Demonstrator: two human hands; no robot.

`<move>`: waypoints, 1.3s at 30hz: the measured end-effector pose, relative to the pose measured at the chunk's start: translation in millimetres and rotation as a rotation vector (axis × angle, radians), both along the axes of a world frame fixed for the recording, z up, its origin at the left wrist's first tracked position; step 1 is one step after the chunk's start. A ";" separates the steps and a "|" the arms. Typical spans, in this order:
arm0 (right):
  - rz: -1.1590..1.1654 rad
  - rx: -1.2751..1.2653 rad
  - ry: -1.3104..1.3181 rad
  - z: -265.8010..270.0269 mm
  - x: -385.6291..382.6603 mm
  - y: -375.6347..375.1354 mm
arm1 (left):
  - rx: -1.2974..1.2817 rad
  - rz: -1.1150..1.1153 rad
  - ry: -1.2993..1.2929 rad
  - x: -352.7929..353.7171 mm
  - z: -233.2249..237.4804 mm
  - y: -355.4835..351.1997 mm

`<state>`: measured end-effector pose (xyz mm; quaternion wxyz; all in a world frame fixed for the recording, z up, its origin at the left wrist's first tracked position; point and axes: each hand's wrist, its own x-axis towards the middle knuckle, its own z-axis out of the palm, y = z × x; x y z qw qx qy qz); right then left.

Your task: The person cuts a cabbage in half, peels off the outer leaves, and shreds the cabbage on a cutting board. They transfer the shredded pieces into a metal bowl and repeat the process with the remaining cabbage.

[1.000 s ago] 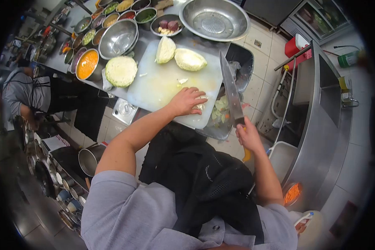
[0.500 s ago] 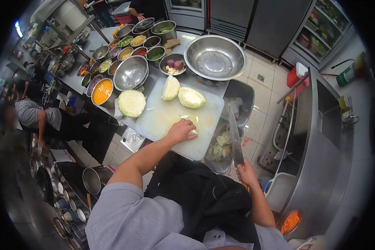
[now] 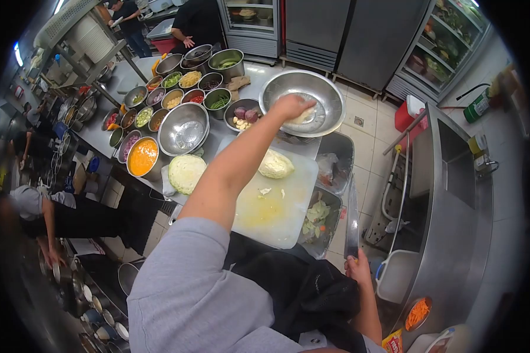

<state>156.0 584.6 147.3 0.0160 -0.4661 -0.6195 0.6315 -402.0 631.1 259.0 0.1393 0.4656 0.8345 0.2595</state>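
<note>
My left hand [image 3: 293, 108] reaches over the large steel bowl [image 3: 335, 120], fingers curled at a pale piece of cabbage [image 3: 304, 119]; slight blur softens its edges. Low on the right, my right hand [image 3: 358, 266] grips a large kitchen knife [image 3: 353, 220], blade pointing away from me. Below my left forearm lies the white cutting board [image 3: 265, 220] with a few cabbage scraps [image 3: 265, 191]. A cut cabbage piece [image 3: 275, 164] rests at its far side, and my arm hides most of another. Left of the board sits a cabbage half [image 3: 186, 173], cut face up.
Nested steel bowls [image 3: 184, 129], a container of orange liquid [image 3: 143, 157] and several small containers of cut vegetables fill the left side. A bowl of onions and garlic [image 3: 243, 115] adjoins the board. Bins with scraps [image 3: 317, 219] stand right. Other people work left and behind.
My left hand has gone from the cutting board up and forward to the large steel bowl. My right hand still holds the knife, now slightly lower and farther right.
</note>
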 end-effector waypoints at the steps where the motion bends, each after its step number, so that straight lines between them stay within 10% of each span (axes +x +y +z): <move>1: -0.004 0.004 0.006 1.0 -0.1 0.0 | 0.052 0.118 0.047 -0.4 13.3 9.6; 5: -0.047 0.030 -0.012 -1.6 8.0 -5.9 | 0.351 0.074 0.217 -1.7 2.5 6.9; 11: 0.008 0.150 0.010 -9.0 43.5 -5.6 | -0.302 -0.430 0.431 32.8 -89.8 -84.4; 25: 0.298 0.119 -0.093 18.7 -3.1 37.7 | -0.536 -0.222 0.329 77.3 -89.1 -121.4; 32: 0.540 0.154 -0.070 -12.6 -22.4 35.2 | 0.111 -0.094 0.511 160.1 -124.8 -242.4; 39: 0.789 0.538 -0.043 28.6 -85.0 17.8 | 0.241 -0.042 0.165 196.4 -120.0 -289.9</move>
